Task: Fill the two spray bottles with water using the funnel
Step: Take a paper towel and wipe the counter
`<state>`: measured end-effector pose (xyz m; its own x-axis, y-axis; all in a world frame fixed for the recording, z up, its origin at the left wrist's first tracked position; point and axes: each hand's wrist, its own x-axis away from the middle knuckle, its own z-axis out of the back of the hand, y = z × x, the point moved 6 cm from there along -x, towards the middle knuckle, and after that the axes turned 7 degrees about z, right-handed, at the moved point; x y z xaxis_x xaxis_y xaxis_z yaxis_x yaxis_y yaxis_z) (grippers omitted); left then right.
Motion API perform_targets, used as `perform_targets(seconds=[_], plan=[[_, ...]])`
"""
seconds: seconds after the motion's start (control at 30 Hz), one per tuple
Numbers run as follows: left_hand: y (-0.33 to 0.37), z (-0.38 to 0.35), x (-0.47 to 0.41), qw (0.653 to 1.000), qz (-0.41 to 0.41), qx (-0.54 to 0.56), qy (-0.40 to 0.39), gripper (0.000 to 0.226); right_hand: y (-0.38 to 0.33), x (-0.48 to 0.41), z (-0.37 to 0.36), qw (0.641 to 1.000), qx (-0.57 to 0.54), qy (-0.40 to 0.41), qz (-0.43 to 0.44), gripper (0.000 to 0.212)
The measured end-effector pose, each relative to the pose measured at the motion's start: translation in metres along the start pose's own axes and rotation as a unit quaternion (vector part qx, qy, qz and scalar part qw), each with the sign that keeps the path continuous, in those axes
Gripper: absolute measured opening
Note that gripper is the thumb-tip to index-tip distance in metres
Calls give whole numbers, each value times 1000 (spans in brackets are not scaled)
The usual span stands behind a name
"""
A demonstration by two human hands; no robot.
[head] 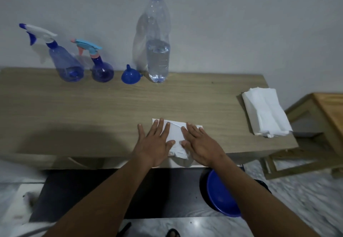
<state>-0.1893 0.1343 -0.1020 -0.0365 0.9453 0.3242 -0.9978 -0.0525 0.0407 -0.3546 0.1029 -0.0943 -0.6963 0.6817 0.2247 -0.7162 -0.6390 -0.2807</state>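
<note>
My left hand (155, 142) and right hand (201, 143) lie flat, fingers straight, pressing a thin white tissue (175, 132) at the wood-grain desk's (74, 106) near edge. At the back stand the tall sprayer (66, 64) and the round sprayer (102, 68), both translucent blue plastic with their triggers on. Beside them are the funnel (130, 77), mouth-down, and the clear water bottle (157, 54), capped and about half full. Whether the sprayers hold water, I cannot tell.

The napkin (175, 134) under the left hand (155, 144) and right hand (203, 144) is white paper, matt and creased. It lies on a table (92, 110) of matt wood grain. Beyond the fingertips, the bottle (158, 58) is clear glossy plastic and the funnel (130, 77) smooth blue plastic. The big sprayer (65, 64) and small sprayer (102, 71) are translucent blue plastic. Right of the right hand is a stack (265, 112) of matt white paper.
</note>
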Motion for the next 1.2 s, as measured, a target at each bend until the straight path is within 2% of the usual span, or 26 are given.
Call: perform_targets(seconds=[0.07, 0.17, 0.3, 0.4, 0.5, 0.6, 0.7, 0.8, 0.97, 1.07, 1.2], plan=[[-2, 3, 7, 1000, -24, 10, -12, 80, 0, 9, 1, 1000, -17, -15, -1, 85], [-6, 8, 20, 997, -73, -33, -19, 87, -7, 26, 6, 999, -31, -3, 3, 73], [0, 28, 35, 991, -113, -77, 11, 56, -18, 34, 15, 996, -68, 47, -32, 41], [0, 40, 34, 995, -102, 12, 8, 34, -22, 37, 26, 991, -64, 69, -93, 25], [-11, 61, 36, 972, -53, 228, -21, 22, -26, 47, 46, 978, -123, 106, -129, 26], [-7, 91, 42, 908, -68, 411, -39, 10, -31, 69, 74, 937, -242, 166, -189, 16], [-1, 126, 45, 865, -97, 490, -43, 18, -41, 92, 104, 899, -316, 224, -203, 8], [12, 166, 53, 840, -130, 525, -43, 22, -53, 118, 137, 876, -344, 263, -214, 4], [50, 206, 66, 799, -174, 566, -104, 22, -63, 170, 177, 816, -393, 349, -241, 6], [82, 218, 73, 790, -192, 563, -145, 22, -64, 208, 188, 759, -441, 402, -260, 7], [141, 219, 86, 772, -224, 558, -207, 20, -63, 265, 192, 701, -470, 448, -296, 16]])
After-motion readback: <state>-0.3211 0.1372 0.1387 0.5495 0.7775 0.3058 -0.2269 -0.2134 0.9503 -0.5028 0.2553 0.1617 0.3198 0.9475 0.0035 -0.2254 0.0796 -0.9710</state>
